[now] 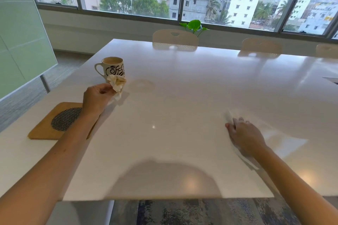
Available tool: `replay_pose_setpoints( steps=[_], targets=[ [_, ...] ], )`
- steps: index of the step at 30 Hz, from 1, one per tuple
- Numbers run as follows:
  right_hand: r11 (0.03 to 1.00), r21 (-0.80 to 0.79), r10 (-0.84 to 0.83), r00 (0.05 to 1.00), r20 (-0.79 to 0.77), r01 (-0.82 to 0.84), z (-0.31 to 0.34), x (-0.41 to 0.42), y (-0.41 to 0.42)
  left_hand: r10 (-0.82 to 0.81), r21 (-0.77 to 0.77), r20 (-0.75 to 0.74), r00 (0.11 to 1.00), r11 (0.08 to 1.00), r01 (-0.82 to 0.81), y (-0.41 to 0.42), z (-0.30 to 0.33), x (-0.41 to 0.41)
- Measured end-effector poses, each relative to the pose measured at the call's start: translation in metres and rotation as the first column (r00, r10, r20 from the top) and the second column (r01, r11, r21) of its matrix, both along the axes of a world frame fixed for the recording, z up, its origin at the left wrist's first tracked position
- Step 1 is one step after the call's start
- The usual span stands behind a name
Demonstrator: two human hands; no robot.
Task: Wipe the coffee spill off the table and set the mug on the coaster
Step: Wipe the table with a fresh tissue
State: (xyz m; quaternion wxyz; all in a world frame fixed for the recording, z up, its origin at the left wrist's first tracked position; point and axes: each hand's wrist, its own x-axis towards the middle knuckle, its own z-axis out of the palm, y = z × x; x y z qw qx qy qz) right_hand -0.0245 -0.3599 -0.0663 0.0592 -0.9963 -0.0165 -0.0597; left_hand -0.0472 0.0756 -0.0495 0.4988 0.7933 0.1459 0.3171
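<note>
A white mug (111,68) with black lettering stands on the white table (173,133) at the far left, with coffee in it. My left hand (97,97) holds a crumpled, coffee-stained tissue (117,83) just in front of the mug. A faint ring-shaped coffee stain (143,85) lies right of the mug. A wooden coaster (42,128) with a dark woven round centre sits near the left edge, partly under my left forearm. My right hand (243,135) rests on a flat white tissue (285,140) at the right, pinching its edge.
Several cream chairs (175,39) stand along the table's far side. A green plant (194,25) sits by the window. A glass partition (22,42) stands at the left. The table's near edge runs across the bottom, above a patterned carpet (182,212).
</note>
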Motion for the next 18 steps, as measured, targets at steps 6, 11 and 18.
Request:
replay_pose_setpoints(
  steps=[6,11,18],
  targets=[
    [0.927,0.339,0.04,0.943,0.332,-0.159,0.018,-0.002,0.015,-0.002,-0.032,-0.004,1.0,0.999,0.001,0.004,-0.001,-0.003],
    [0.865,0.448,0.1,0.952,0.289,-0.227,0.024,0.021,0.048,-0.014,-0.132,-0.032,0.999,0.991,0.009,0.021,-0.002,0.002],
    [0.969,0.16,0.221,0.951,-0.215,-0.189,-0.005,0.065,0.086,-0.104,-0.237,-0.035,0.994,0.967,0.092,0.044,-0.006,0.012]
  ],
)
